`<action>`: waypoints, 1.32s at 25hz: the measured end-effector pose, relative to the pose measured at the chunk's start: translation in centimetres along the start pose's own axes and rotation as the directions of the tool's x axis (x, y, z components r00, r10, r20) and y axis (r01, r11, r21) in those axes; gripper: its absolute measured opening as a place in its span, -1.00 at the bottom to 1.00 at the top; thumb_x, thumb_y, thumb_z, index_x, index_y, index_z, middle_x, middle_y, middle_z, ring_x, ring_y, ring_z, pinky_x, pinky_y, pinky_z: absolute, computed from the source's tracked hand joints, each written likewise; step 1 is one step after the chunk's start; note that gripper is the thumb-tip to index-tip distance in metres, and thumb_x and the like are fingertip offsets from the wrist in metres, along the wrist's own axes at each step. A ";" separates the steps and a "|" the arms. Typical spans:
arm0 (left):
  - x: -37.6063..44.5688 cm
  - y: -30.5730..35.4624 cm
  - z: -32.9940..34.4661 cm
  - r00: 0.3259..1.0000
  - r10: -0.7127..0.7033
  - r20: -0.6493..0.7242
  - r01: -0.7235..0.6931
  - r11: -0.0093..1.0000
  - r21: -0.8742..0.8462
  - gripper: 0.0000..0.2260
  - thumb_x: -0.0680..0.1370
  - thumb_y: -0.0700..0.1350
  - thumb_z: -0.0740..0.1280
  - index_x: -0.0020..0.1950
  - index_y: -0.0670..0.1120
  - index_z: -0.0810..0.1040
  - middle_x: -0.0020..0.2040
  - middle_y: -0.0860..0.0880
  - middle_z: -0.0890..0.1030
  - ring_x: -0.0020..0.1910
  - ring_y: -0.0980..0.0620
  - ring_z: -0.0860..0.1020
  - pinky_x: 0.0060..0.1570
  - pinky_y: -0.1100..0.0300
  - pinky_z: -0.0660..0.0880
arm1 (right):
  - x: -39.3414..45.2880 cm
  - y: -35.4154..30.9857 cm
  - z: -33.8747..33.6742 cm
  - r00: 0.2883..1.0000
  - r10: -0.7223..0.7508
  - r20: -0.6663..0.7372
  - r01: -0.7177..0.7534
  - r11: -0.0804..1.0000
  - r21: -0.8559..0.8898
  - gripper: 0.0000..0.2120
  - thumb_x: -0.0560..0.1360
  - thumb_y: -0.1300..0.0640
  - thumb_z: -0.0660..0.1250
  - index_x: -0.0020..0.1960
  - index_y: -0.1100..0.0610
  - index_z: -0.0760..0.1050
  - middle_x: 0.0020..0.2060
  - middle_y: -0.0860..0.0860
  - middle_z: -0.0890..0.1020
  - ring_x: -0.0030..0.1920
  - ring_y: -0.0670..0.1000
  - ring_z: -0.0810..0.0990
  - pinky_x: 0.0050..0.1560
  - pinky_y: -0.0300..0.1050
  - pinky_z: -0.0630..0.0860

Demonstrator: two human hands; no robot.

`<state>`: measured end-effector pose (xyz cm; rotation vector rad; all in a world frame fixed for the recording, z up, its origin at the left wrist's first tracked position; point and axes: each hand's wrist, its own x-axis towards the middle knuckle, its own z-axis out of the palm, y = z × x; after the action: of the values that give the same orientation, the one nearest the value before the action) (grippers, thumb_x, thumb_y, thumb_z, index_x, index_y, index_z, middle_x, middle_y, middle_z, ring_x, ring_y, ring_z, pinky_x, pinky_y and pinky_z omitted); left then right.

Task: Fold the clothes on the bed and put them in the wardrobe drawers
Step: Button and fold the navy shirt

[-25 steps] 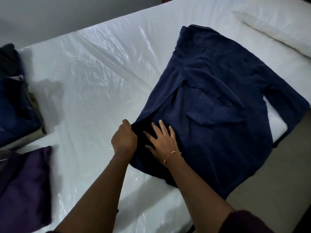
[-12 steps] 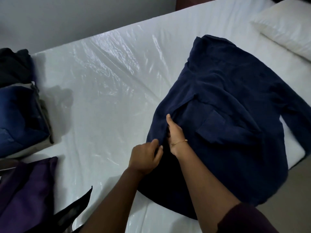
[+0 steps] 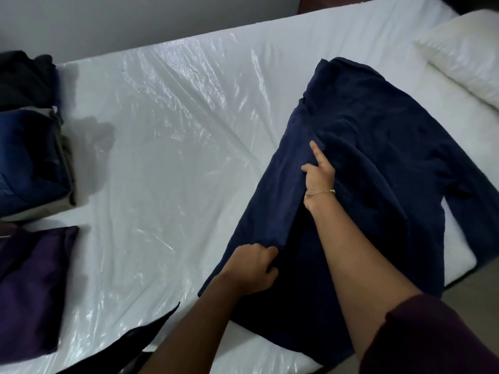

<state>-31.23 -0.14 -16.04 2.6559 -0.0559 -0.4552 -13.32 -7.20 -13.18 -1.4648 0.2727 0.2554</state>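
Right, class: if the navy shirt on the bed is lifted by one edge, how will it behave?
The navy shirt would probably droop limply: it creases where the left hand grips its fold. It likely slides easily on the glossy plastic sheet. It looks light.

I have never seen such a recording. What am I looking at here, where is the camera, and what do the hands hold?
There is no machine here: a person folds clothes. The camera sits on the person's head and looks down, so both arms enter from below. On the bed, covered with shiny plastic, lies a dark blue shirt. The left hand grips the edge of a flap of the shirt; the right hand, wearing a thin bracelet, pinches the same flap farther up. At the left edge lie folded clothes and a purple garment. A white pillow is at the upper right.
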 end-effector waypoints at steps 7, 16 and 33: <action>1.5 1.4 1.2 0.962 -0.118 0.247 0.180 0.951 -0.250 -0.76 0.45 -0.17 0.27 -0.35 -0.03 0.27 -0.35 0.07 0.37 -0.27 0.01 0.38 -0.30 0.19 0.28 | 2.1 2.4 -1.9 0.987 0.066 0.146 0.001 0.908 -0.420 -0.38 0.50 0.39 0.18 0.49 0.03 0.17 0.42 0.00 0.29 0.33 0.00 0.38 0.33 -0.13 0.37; 3.0 2.1 0.9 0.888 -0.178 0.424 0.348 0.862 -0.369 -0.84 0.43 -0.19 0.32 -0.27 -0.05 0.35 -0.40 0.01 0.49 -0.48 0.07 0.47 -0.44 0.27 0.42 | 3.0 2.6 -5.1 0.989 -0.047 0.137 0.128 0.721 -0.681 -0.36 0.51 0.39 0.13 0.53 0.17 -0.01 0.46 0.05 0.12 0.35 0.05 0.33 0.10 -0.39 0.23; 5.2 2.4 2.9 0.948 -0.031 -0.316 0.083 0.984 0.154 -0.61 0.46 0.08 0.16 0.06 -0.13 0.60 0.09 -0.12 0.60 0.02 -0.18 0.60 -0.13 -0.02 0.56 | -1.2 3.4 -13.9 0.965 -0.019 0.261 0.257 -0.118 -0.959 -0.39 0.53 -0.19 0.18 0.49 0.03 0.14 0.33 0.03 0.35 0.33 0.11 0.28 0.37 0.19 0.08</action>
<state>-27.22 -4.06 -19.07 2.8668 0.0847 -0.0430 -15.96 -20.73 -17.18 -3.0616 -0.4132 0.4537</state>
